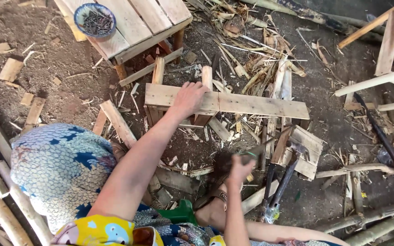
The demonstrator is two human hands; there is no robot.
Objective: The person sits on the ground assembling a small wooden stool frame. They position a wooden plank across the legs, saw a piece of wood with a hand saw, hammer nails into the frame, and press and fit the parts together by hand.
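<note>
Pale wooden plank [226, 102] lies across upright slats, and my left hand [189, 99] presses flat and open on its left half, I judge to keep it from shifting. My right hand [240, 169] is closed around a hammer [279, 150] handle, held low and well short of the plank. Nails sit in a blue bowl [95, 19] on the pallet surface [133, 23] beyond.

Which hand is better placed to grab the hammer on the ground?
Right. The right hand hangs close to the hammer, while the left hand is pressed flat on the plank, steadying it.
</note>
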